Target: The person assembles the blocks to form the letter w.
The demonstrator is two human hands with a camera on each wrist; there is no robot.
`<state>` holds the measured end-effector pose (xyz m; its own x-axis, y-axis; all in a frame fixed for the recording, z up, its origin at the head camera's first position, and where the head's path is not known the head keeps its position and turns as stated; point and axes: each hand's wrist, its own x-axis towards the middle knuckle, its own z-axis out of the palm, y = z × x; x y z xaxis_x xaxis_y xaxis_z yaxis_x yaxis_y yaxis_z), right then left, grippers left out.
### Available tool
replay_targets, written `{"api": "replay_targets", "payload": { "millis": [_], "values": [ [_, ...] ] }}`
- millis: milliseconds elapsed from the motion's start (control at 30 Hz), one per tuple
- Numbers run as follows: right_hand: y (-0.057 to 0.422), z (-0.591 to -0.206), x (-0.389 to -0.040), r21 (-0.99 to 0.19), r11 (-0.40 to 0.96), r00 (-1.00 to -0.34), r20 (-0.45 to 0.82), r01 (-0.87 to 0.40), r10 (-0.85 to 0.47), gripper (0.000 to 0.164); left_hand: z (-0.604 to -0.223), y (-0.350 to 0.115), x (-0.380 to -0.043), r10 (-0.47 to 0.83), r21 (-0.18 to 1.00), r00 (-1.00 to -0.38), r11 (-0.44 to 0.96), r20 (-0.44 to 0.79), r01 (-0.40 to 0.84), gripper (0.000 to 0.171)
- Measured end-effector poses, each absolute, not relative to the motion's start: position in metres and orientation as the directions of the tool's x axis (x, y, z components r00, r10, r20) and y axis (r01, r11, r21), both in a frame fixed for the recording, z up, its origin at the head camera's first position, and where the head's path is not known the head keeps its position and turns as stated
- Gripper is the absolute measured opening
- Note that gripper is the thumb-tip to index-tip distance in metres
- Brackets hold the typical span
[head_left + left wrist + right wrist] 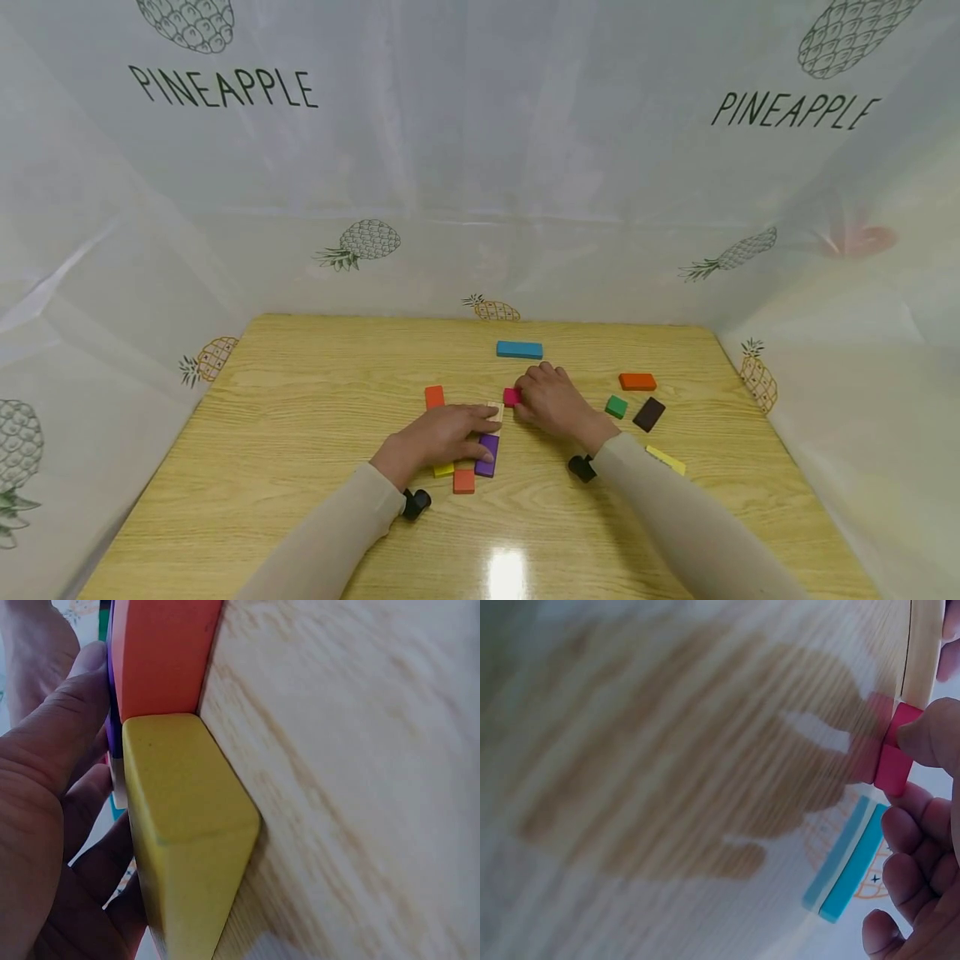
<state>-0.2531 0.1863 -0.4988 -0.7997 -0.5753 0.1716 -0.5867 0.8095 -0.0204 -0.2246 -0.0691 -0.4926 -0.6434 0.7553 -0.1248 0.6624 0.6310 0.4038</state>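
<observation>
My left hand [442,435] lies spread over several blocks, its thumb on the purple block [486,467] and its fingers across the beige block [497,407]. Close beside it, the left wrist view shows a yellow block [187,780] end to end with an orange-red block [165,660]. The palm side of the hand faces them. Between thumb and fingertips, my right hand [553,402] pinches a small pink block [892,766], right by the far end of the beige one. A second orange-red block [434,396] shows partly behind the left hand.
Beyond the right hand lies a blue block [519,350]. To the right are an orange block [637,382], a green block [617,407], a dark brown block [648,414] and a yellow block [665,460] near the right sleeve. A pineapple-print sheet [480,183] walls the wooden table [315,367].
</observation>
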Motion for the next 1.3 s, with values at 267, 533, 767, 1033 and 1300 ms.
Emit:
{"api": "replay_targets", "payload": {
  "millis": [267, 533, 767, 1033, 1300],
  "values": [
    [0.1858, -0.5, -0.2539, -0.033, 0.82, -0.814, 0.151, -0.571, -0.561, 0.027, -0.4947, -0.0684, -0.2253, 0.759, 0.396, -0.641, 0.626, -0.114, 0.671, 0.06],
    [0.1872, -0.5, -0.2539, -0.047, 0.823, -0.821, 0.125, -0.566, -0.557, 0.027, -0.4936, -0.0686, -0.2245, 0.755, 0.391, -0.643, 0.633, -0.125, 0.668, 0.061],
    [0.1871, -0.4998, -0.2536, -0.044, 0.817, -0.814, 0.137, -0.575, -0.565, 0.026, -0.494, -0.069, -0.224, 0.749, 0.384, -0.65, 0.642, -0.129, 0.664, 0.061],
    [0.1872, -0.5006, -0.2541, -0.038, 0.814, -0.81, 0.137, -0.58, -0.571, 0.028, -0.4946, -0.0687, -0.224, 0.745, 0.392, -0.654, 0.645, -0.131, 0.656, 0.062],
    [0.1877, -0.5011, -0.2541, -0.027, 0.809, -0.802, 0.146, -0.588, -0.578, 0.027, -0.4938, -0.0687, -0.2235, 0.747, 0.395, -0.653, 0.642, -0.128, 0.657, 0.061]
  ]
}}
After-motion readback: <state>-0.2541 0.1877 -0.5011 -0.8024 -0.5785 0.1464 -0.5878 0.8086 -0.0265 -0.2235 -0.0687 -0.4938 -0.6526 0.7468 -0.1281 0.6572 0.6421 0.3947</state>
